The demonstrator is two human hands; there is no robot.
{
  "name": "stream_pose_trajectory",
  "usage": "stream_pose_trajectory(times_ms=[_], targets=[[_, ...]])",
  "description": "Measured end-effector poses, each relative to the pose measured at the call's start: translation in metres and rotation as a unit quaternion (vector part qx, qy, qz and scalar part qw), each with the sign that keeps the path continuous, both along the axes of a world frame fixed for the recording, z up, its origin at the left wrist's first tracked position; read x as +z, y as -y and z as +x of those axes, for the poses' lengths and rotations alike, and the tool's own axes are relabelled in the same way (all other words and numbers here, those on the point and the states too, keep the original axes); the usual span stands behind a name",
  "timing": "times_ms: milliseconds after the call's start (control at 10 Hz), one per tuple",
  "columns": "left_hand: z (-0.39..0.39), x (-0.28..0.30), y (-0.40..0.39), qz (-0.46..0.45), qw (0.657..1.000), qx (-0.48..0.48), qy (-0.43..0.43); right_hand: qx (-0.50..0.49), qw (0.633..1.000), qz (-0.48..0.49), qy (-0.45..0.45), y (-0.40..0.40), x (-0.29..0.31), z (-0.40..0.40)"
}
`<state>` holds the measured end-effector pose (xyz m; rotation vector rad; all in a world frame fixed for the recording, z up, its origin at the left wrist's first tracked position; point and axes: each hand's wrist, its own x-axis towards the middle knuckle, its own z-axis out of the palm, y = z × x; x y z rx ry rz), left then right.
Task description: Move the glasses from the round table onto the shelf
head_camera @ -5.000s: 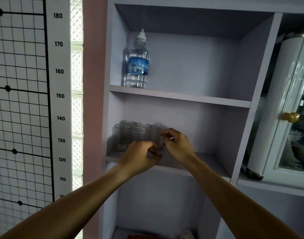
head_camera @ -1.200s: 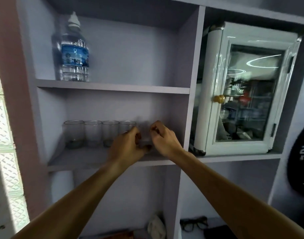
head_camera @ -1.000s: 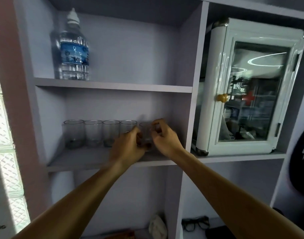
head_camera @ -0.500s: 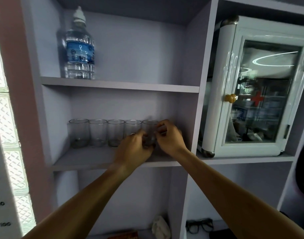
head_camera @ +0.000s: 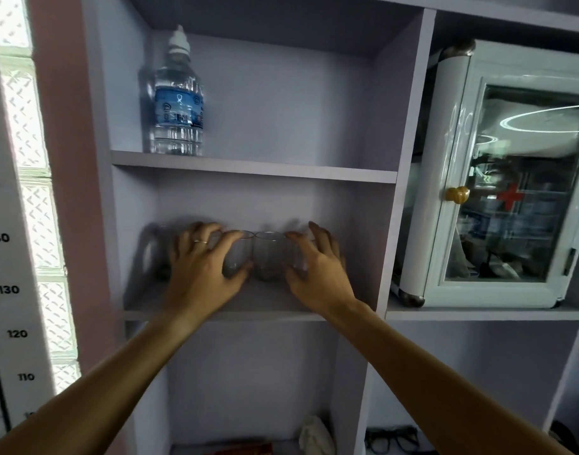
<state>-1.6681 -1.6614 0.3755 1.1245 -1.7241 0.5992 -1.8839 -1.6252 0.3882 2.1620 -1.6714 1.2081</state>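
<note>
Several clear drinking glasses stand in a row at the back of the lilac shelf. Two of them, one glass and its neighbour, show between my hands. My left hand lies spread over the glasses left of the middle, index finger over a rim and thumb in front of a glass. My right hand is spread the same way over the right end of the row. A blurred glass shows at the far left. The round table is out of view.
A water bottle stands on the shelf above. A white first-aid cabinet with a glass door fills the compartment to the right. Below lie a white cloth and black spectacles. A height chart hangs on the left wall.
Both hands were pinched on one glass at the right end of the row. Now they have moved apart, and their fingers are spread across the glasses.
</note>
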Motion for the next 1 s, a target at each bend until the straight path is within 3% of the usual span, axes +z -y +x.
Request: stream_pose_trajectory(times_ms=[100,400,700,800,900,1000], targets=[[0.016,-0.008,0.002,0.104,0.992,0.066,0.032,-0.005,0.998,0.022,-0.055,0.007,-0.008,0.015],[0.017,-0.011,0.003,0.16,0.986,0.049,0.024,-0.017,0.997,0.035,-0.064,0.02,-0.009,0.018],[0.023,0.023,-0.015,0.311,0.942,0.083,0.094,-0.017,0.991,0.091,-0.099,0.02,0.01,0.018],[0.025,0.03,-0.035,0.27,0.959,0.053,0.07,-0.01,0.989,0.102,-0.102,0.006,0.015,0.016],[0.036,0.018,-0.067,0.226,0.966,0.057,0.116,0.008,0.993,0.086,-0.078,-0.032,0.001,0.014],[0.046,0.006,-0.076,0.262,0.955,0.046,0.131,0.008,0.994,0.084,-0.067,-0.053,-0.01,0.015]])
